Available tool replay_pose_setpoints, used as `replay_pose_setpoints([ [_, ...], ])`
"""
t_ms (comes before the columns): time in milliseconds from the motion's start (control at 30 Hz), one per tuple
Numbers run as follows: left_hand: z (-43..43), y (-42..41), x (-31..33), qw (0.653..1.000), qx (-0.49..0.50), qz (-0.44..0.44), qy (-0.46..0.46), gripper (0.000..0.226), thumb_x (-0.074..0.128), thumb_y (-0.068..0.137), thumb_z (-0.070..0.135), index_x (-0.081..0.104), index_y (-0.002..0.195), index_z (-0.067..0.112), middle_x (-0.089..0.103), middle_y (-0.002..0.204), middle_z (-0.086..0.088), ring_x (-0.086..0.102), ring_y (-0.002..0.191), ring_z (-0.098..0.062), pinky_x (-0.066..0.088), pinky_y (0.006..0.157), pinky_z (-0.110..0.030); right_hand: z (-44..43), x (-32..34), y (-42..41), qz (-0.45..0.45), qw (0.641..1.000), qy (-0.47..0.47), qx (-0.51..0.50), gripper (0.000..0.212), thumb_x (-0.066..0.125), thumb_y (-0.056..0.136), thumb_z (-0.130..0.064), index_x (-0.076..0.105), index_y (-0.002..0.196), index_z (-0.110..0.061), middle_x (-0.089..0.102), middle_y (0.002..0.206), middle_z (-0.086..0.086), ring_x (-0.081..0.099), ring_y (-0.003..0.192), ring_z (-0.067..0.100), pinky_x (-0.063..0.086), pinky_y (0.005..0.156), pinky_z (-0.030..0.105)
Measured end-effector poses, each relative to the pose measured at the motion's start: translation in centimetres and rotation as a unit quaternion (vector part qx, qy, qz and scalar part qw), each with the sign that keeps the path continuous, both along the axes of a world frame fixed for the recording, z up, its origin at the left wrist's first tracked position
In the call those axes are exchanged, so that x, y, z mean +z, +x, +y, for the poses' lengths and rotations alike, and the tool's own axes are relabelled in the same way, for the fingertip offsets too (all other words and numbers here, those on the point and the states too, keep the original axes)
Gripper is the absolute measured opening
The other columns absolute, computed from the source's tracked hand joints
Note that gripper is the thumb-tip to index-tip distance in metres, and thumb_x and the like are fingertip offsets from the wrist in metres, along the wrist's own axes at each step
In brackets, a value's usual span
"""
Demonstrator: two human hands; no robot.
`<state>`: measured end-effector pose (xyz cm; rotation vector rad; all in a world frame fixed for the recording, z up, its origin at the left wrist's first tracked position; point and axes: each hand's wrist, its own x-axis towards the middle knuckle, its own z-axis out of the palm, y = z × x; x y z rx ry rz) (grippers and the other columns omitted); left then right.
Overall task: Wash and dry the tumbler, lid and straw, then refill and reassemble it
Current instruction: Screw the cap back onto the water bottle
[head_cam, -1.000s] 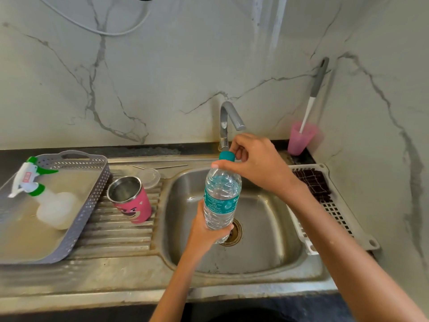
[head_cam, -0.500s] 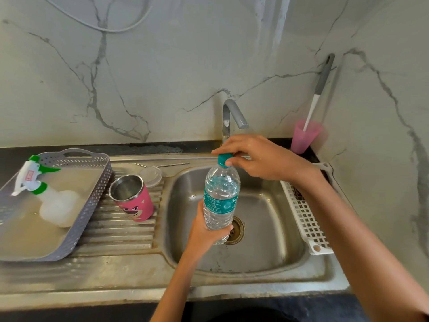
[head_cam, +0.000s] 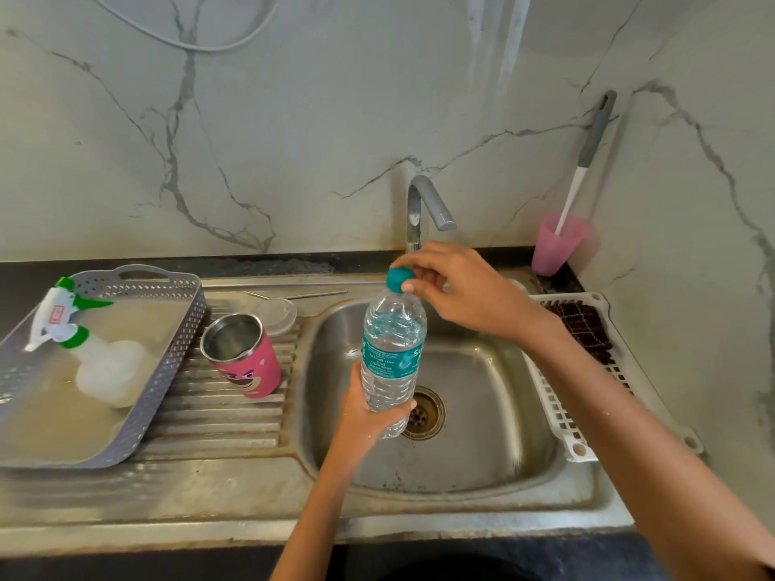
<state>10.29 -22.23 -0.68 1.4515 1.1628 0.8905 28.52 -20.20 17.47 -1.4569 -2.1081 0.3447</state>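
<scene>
Bright, even light; wide-angle bending and softness at edges.

The pink tumbler point(head_cam: 247, 362), with a cartoon bear face on its side and a bare steel inside, stands open-mouthed on the ribbed steel surface point(head_cam: 218, 417) left of the sink basin point(head_cam: 482, 417). Just behind it the clear round lid point(head_cam: 276, 315) lies flat. Behind the lid, the thin metal straw point(head_cam: 297, 294) lies along the back edge. A clear water bottle point(head_cam: 392, 354) with a teal label, nearly full, is held upright over the basin. The left hand point(head_cam: 365, 421) grips its lower part, and the right hand point(head_cam: 465, 295) has its fingers point(head_cam: 409, 262) pinching the teal cap point(head_cam: 397, 279).
</scene>
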Motion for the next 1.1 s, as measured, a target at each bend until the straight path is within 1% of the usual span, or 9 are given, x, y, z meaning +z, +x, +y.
replay_pose_setpoints([
  [133, 0.2, -0.2, 0.0, 1.000, 0.001, -0.006, 0.000, 0.075, 0.087, 0.067, 0.005, 0.043, 0.122, 0.030, 0.064, 0.115, 0.012, 0.063, 0.101, 0.004, 0.050, 0.080, -0.010, 0.1, -1.1, -0.9, 0.028, 0.998, 0.044, -0.047, 0.032, 0.064, 0.091, -0.027, 0.066, 0.119, -0.012, 0.058, 0.085, -0.003, 0.051, 0.072, 0.006, 0.040, 0.066, 0.009],
  [233, 0.3, 0.0, -0.2, 1.000, 0.010, -0.019, -0.002, 0.070, 0.087, 0.067, 0.005, 0.046, 0.117, 0.032, 0.064, 0.114, 0.012, 0.064, 0.100, 0.003, 0.050, 0.079, -0.011, 0.4, -1.6, -1.7, 0.100, 0.994, 0.020, -0.041, 0.034, 0.060, 0.094, -0.025, 0.062, 0.125, -0.010, 0.060, 0.097, -0.001, 0.056, 0.082, 0.008, 0.045, 0.073, 0.008],
  [367, 1.4, -0.6, 0.0, 0.999, 0.005, -0.048, -0.005, 0.071, 0.087, 0.069, 0.009, 0.047, 0.123, 0.029, 0.068, 0.111, 0.008, 0.066, 0.103, -0.008, 0.053, 0.088, -0.026, 0.9, -4.7, -0.1, 0.178, 0.982, -0.066, -0.019, 0.041, 0.047, 0.101, -0.020, 0.046, 0.141, -0.015, 0.053, 0.122, -0.002, 0.054, 0.113, 0.007, 0.046, 0.098, 0.021],
  [467, 2.9, -1.2, 0.5, 0.999, 0.013, -0.049, 0.007, 0.081, 0.090, 0.063, 0.023, 0.044, 0.129, 0.029, 0.064, 0.119, 0.005, 0.064, 0.109, -0.014, 0.052, 0.096, -0.039, 0.3, -9.6, 0.4, 0.159, 0.964, -0.211, -0.025, 0.055, 0.059, 0.090, -0.001, 0.044, 0.139, -0.019, 0.049, 0.136, 0.001, 0.049, 0.125, 0.012, 0.045, 0.105, 0.037],
  [567, 4.5, -1.0, 1.1, 0.997, 0.053, -0.024, 0.042, 0.083, 0.090, 0.056, 0.037, 0.040, 0.121, 0.045, 0.047, 0.129, -0.001, 0.054, 0.120, -0.012, 0.049, 0.098, -0.030, 0.2, -12.4, -1.7, 0.208, 0.931, -0.301, -0.001, 0.081, 0.076, 0.078, -0.011, 0.032, 0.142, -0.034, 0.043, 0.144, -0.006, 0.046, 0.129, 0.011, 0.043, 0.107, 0.036],
  [733, 9.3, -0.2, 2.4, 0.996, 0.070, 0.000, 0.055, 0.090, 0.092, 0.052, 0.040, 0.040, 0.125, 0.033, 0.045, 0.126, -0.002, 0.051, 0.122, -0.017, 0.048, 0.102, -0.042, 4.1, -13.3, -4.5, 0.297, 0.920, -0.246, -0.065, 0.083, 0.083, 0.072, -0.017, 0.035, 0.137, -0.034, 0.052, 0.130, -0.014, 0.053, 0.121, 0.009, 0.047, 0.100, 0.028],
  [833, 13.3, 0.2, 4.1, 0.996, 0.062, 0.008, 0.060, 0.089, 0.094, 0.056, 0.026, 0.041, 0.128, 0.023, 0.047, 0.124, 0.000, 0.053, 0.117, -0.015, 0.048, 0.100, -0.037, 8.1, -12.4, -4.3, 0.307, 0.924, -0.213, -0.080, 0.080, 0.082, 0.074, -0.017, 0.037, 0.138, -0.031, 0.055, 0.131, -0.008, 0.055, 0.116, 0.009, 0.049, 0.098, 0.032],
  [967, 19.3, 1.0, 5.7, 0.994, 0.082, 0.010, 0.067, 0.096, 0.093, 0.047, 0.039, 0.049, 0.131, 0.022, 0.061, 0.124, 0.006, 0.061, 0.113, -0.013, 0.052, 0.096, -0.037, 14.2, -11.2, -4.0, 0.297, 0.932, -0.176, -0.106, 0.080, 0.082, 0.073, -0.020, 0.038, 0.139, -0.025, 0.057, 0.131, -0.002, 0.057, 0.116, 0.015, 0.048, 0.094, 0.030],
  [1100, 23.7, 2.0, 6.5, 0.993, 0.090, 0.010, 0.073, 0.088, 0.091, 0.060, 0.016, 0.047, 0.135, 0.022, 0.062, 0.120, 0.006, 0.060, 0.112, -0.017, 0.051, 0.096, -0.036, 18.9, -11.1, -4.0, 0.313, 0.929, -0.147, -0.128, 0.077, 0.082, 0.073, -0.013, 0.040, 0.137, -0.020, 0.060, 0.127, 0.001, 0.058, 0.108, 0.013, 0.045, 0.084, 0.021],
])
